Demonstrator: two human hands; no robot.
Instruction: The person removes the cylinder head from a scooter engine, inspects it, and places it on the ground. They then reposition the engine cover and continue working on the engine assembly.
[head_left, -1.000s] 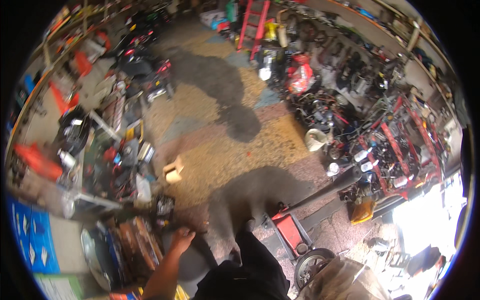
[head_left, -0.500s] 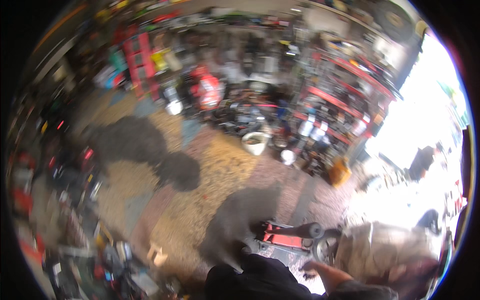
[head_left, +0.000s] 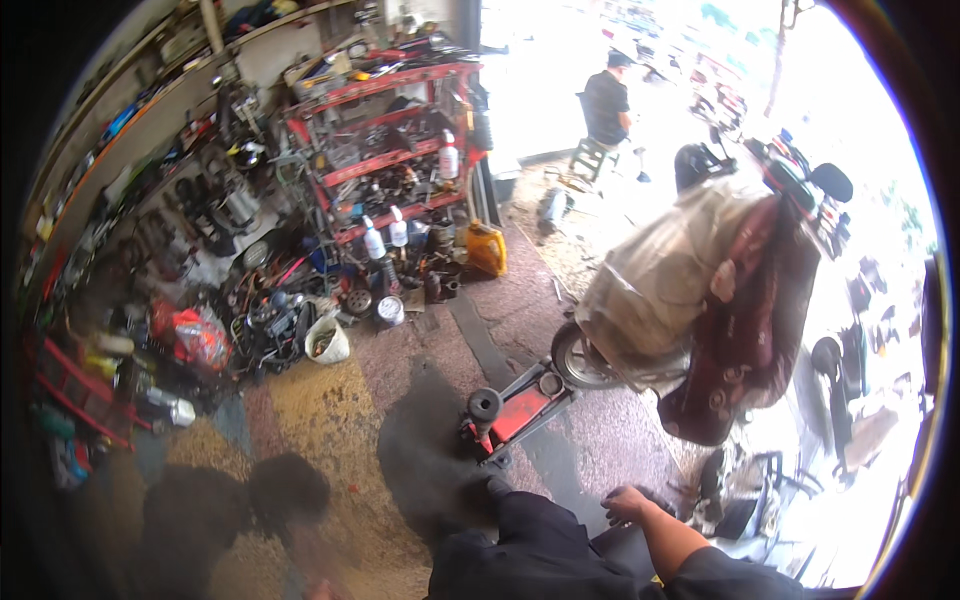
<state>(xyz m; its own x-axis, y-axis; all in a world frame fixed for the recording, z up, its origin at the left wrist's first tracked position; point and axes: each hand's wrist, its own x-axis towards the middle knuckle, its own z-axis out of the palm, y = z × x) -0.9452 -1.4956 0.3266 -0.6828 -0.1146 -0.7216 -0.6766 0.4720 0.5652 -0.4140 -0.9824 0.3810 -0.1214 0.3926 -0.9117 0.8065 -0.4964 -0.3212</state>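
Observation:
My right hand (head_left: 627, 505) hangs in front of my dark-clothed body at the lower right, its fingers loosely bent and slightly apart. Nothing shows in it. A red floor jack (head_left: 520, 412) with a black round part on one end lies on the floor just ahead. At its far end stands the wheel (head_left: 580, 360) of a two-wheeler under a cloudy plastic sheet (head_left: 640, 270) and a maroon cover (head_left: 745, 330). No left hand can be made out; a reddish blur sits at the lower edge.
A red metal rack (head_left: 395, 175) full of parts and bottles stands ahead on the left. Beside it are a yellow jug (head_left: 486, 248), a white bucket (head_left: 328, 340) and piled parts. Outside the bright doorway sits a person (head_left: 605, 105). More two-wheelers line the right.
My view has swung to the right, bringing the doorway, seated person and covered two-wheeler further into sight. The rack and bucket have shifted left. My right hand remains low and near my body.

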